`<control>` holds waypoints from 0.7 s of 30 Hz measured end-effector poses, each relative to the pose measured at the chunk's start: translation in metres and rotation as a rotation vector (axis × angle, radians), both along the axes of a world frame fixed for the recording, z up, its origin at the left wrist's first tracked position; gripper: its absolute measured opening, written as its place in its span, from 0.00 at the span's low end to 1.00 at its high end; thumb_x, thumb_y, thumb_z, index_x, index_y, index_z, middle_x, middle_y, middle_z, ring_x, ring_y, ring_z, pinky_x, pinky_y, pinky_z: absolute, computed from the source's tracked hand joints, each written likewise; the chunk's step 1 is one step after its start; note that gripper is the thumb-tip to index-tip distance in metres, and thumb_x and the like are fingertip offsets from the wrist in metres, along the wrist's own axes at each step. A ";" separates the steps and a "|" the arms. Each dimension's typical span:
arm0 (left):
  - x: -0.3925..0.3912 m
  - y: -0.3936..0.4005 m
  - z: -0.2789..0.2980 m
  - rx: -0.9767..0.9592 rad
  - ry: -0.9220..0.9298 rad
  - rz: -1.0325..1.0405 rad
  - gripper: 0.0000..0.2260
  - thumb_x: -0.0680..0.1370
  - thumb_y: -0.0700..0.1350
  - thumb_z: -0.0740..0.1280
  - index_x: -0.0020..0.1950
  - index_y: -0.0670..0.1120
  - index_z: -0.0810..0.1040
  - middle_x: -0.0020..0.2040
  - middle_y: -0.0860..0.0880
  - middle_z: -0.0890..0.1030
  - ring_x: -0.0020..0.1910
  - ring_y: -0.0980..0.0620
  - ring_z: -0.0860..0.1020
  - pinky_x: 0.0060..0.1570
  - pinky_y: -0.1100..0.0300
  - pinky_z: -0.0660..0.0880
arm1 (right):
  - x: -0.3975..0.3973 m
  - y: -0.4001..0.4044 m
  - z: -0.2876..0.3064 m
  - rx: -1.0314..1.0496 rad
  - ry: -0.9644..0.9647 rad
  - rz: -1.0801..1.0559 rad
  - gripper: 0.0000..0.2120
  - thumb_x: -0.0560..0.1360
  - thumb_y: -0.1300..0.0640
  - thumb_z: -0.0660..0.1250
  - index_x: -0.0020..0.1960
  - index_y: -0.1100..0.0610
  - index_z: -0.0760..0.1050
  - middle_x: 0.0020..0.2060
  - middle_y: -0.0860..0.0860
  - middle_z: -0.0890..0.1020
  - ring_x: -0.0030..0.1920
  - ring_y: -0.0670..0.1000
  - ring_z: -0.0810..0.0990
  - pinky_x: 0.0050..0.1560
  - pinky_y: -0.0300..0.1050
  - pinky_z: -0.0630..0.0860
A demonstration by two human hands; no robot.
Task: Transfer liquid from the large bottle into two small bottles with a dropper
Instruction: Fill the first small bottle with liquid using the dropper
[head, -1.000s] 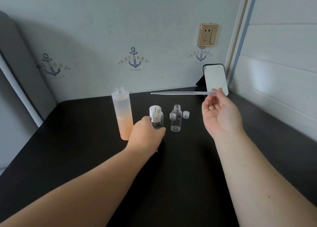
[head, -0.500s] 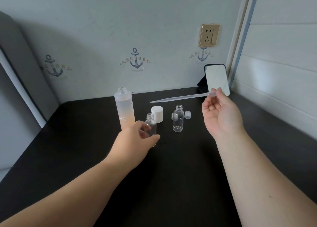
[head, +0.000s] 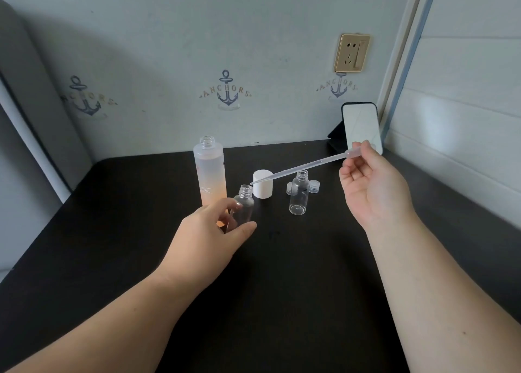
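Dropper poised near 1 held bottle
Left hand [head: 208,231] grips a small clear bottle [head: 243,206] beside the large bottle [head: 210,172]; right hand [head: 372,186] pinches the dropper [head: 298,168], whose long tip could miss the narrow neck

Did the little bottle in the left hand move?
Yes. The small bottle came toward the person and leftward, away from the white cap it stood in front of, held by the left hand.

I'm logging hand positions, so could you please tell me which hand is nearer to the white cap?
The left. The left hand grips a small bottle just in front of the white cap; the right hand holds the dropper off to the cap's right.
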State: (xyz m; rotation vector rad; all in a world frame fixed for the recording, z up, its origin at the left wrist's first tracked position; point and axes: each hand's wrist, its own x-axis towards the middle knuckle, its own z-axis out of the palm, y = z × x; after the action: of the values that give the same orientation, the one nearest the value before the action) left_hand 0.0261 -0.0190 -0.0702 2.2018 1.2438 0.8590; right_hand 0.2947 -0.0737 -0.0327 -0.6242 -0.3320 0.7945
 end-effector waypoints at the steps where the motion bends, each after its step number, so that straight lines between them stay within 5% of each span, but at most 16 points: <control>1: 0.000 0.001 0.000 0.005 0.007 -0.004 0.16 0.72 0.64 0.71 0.57 0.66 0.71 0.45 0.62 0.78 0.42 0.61 0.78 0.36 0.73 0.69 | 0.000 0.000 0.000 0.000 -0.008 -0.001 0.06 0.80 0.60 0.70 0.49 0.63 0.81 0.35 0.52 0.84 0.33 0.46 0.80 0.39 0.38 0.78; 21: 0.001 -0.011 0.002 0.143 0.117 -0.066 0.18 0.73 0.61 0.73 0.61 0.60 0.79 0.45 0.63 0.76 0.44 0.60 0.77 0.45 0.67 0.73 | 0.009 -0.002 -0.001 -0.034 -0.263 0.054 0.10 0.79 0.60 0.67 0.45 0.57 0.87 0.39 0.50 0.83 0.36 0.47 0.77 0.40 0.39 0.76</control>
State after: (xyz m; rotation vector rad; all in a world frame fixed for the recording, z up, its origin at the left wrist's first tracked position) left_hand 0.0271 -0.0303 -0.0685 2.4237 1.1877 0.8270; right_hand 0.3041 -0.0754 -0.0340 -0.7558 -0.5786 0.7715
